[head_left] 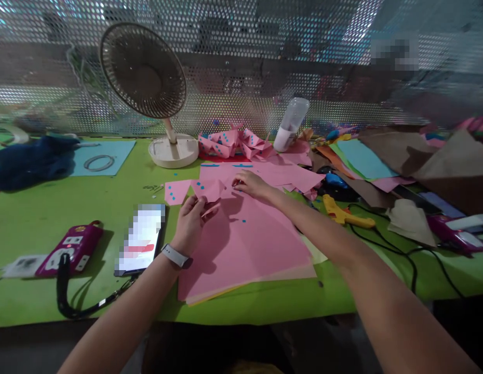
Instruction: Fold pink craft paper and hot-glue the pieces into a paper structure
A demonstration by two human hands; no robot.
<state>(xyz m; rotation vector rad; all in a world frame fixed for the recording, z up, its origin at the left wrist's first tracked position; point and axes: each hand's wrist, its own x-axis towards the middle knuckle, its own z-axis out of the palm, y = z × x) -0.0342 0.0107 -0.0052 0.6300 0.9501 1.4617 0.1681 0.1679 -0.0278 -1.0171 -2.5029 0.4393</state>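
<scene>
Pink paper piece (209, 190) is what we are pinching in our left hand (190, 223), just beside our right hand (250, 183) pressing spread fingers onto the pink sheets (249, 239).

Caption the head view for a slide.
Left hand holds a folded pink paper piece while the right hand rests on pink sheets on a green table.

pink paper (249, 239) — blue dots | green table (50, 208) | yellow glue gun (345, 213)
</scene>
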